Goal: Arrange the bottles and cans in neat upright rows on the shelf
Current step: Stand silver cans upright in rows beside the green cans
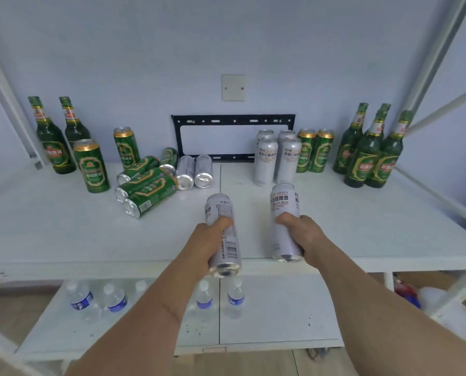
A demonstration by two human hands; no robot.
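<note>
Nearest me, the left hand (211, 234) grips a silver can (223, 234), fingers wrapped round its middle, base tipped toward me. Just right of it, the right hand (301, 232) grips a second silver can (284, 213) the same way. Both hover over the front of the white shelf (63, 240). Beyond the left can lies a heap of toppled green cans (145, 188). I judge a careless set-down could knock the standing silver cans (278, 156) behind the right one.

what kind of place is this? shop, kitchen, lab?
Probably a staged stockroom or test room, not a shop: a bare white metal shelf, beer cans and bottles loosely grouped, an empty TV wall bracket.
</note>
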